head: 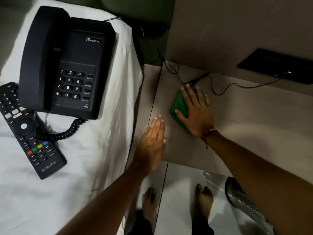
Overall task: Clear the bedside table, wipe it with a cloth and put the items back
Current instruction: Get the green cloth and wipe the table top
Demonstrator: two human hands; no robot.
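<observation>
A folded green cloth (177,106) lies on the beige bedside table (254,119), near its left part. My right hand (194,112) presses flat on the cloth with fingers spread. My left hand (152,141) rests flat on the table's left front corner, fingers together, holding nothing. A black desk phone (67,65) and a black TV remote (32,133) lie on the white bed sheet (93,158) to the left of the table.
A thin black cable (220,92) runs over the back of the table to a black wall panel (277,65). A perforated metal bin (243,200) stands on the pale floor at the lower right. My bare feet (203,199) stand below the table's front edge.
</observation>
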